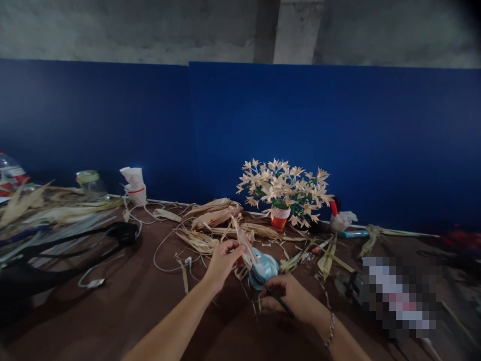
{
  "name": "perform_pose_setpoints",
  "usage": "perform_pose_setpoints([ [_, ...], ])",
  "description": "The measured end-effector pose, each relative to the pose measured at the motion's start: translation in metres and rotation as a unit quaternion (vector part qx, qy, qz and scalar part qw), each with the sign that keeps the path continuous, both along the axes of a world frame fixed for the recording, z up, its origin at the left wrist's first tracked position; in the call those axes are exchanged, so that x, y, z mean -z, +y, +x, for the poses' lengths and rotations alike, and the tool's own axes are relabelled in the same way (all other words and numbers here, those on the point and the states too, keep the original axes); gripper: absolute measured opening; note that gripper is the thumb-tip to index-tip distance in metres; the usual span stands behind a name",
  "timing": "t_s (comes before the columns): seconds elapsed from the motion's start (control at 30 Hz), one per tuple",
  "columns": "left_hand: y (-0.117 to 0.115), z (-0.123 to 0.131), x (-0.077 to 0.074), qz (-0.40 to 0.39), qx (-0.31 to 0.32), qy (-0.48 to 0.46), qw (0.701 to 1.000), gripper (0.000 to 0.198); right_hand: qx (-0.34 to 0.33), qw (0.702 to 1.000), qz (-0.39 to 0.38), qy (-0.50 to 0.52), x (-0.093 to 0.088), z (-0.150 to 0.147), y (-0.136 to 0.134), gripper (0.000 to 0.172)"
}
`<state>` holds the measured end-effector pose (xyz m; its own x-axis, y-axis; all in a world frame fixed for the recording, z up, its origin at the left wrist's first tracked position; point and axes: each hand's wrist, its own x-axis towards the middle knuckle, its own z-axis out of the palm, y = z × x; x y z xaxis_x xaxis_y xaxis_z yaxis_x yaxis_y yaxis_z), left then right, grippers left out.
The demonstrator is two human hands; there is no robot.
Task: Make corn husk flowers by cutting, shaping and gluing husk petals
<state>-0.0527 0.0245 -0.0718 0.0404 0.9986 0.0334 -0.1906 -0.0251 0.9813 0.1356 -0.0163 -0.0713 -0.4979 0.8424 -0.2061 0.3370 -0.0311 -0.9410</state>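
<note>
My left hand [222,260] pinches a long dried leaf strip [244,243] and holds it upright over the brown table [124,306]. My right hand [291,297] is closed on black-handled scissors [271,292], whose tip points up toward the base of the strip. Right behind the hands lies a light blue roll of ribbon or tape [265,268]. A pile of dried leaves [214,220] is spread beyond my left hand.
A red paper cup with a bunch of pale handmade flowers [283,193] stands at the back. Cables [161,250], a black strap [67,245], a glass jar [91,184], a white cup [135,188] and leaf scraps [326,258] litter the table. A blue wall panel [319,130] runs behind.
</note>
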Motion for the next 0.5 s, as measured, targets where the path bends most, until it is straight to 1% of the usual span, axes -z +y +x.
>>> perform_pose_setpoints([
  [0.13,-0.0005,0.0000,-0.0002,-0.006,-0.004,-0.014,1.000,0.025,-0.002,1.000,0.012,-0.010,-0.0024,-0.0009,-0.0002,0.038],
  [0.27,-0.0009,0.0001,-0.0005,-0.011,-0.009,-0.015,1.000,0.024,-0.005,0.999,0.047,-0.022,-0.0033,-0.0004,0.0008,0.035],
  [0.4,-0.0012,0.0001,-0.0008,-0.001,-0.012,-0.017,1.000,0.024,-0.012,0.997,0.074,-0.030,-0.0024,0.0012,0.0021,0.032],
  [0.5,-0.0013,0.0000,-0.0011,0.001,-0.027,-0.011,1.000,0.025,-0.009,0.995,0.088,-0.040,0.0002,0.0024,0.0034,0.033],
])
